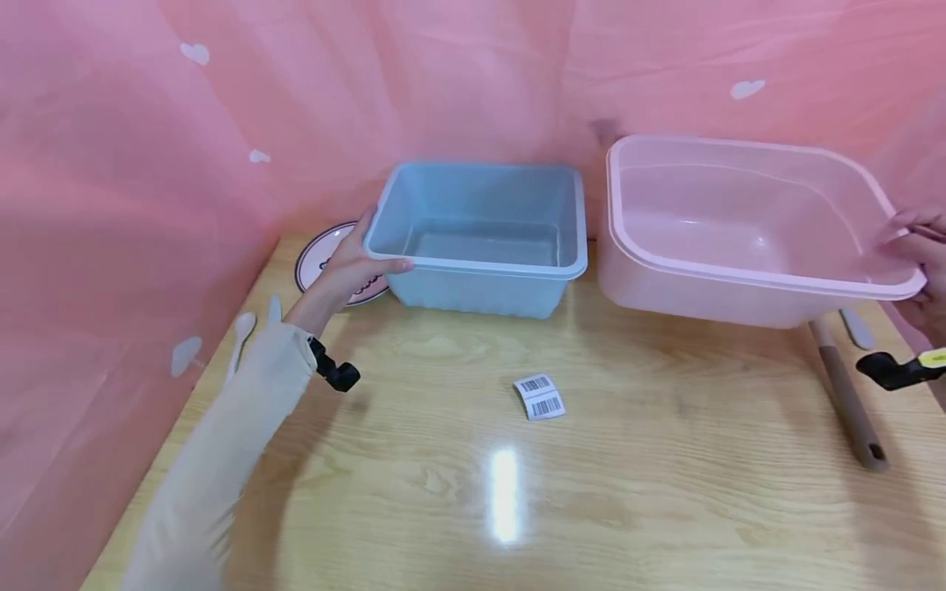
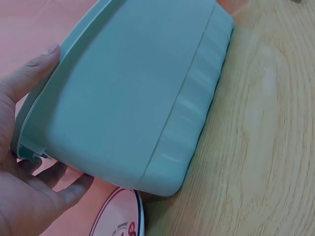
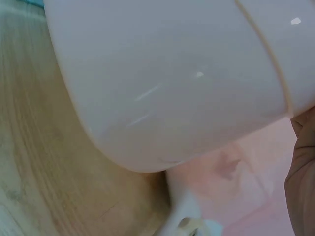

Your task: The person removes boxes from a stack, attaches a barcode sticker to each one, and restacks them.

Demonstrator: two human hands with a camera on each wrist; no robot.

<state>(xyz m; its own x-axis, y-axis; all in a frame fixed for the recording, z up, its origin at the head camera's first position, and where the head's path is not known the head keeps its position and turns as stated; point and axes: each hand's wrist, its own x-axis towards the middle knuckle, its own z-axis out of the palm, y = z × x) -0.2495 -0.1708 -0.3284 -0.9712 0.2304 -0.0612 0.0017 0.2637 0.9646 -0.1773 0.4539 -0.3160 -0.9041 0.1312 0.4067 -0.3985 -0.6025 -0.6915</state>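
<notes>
A blue-grey plastic bin stands near the back of the table, its inside bare. My left hand grips its left end by the rim, the thumb along the front edge and the other fingers behind and below, as the left wrist view shows. To the right is a larger pink basin, tilted toward me and seemingly off the table, with nothing inside it. My right hand holds its right rim; part of that hand lies outside the head view. Only a bit of it shows in the right wrist view.
Behind the left hand lies a round plate with dark lettering. A white spoon is at the left edge. Mid-table lies a barcode label. A brown-handled utensil and a grey rounded piece lie at right. Pink cloth hangs behind.
</notes>
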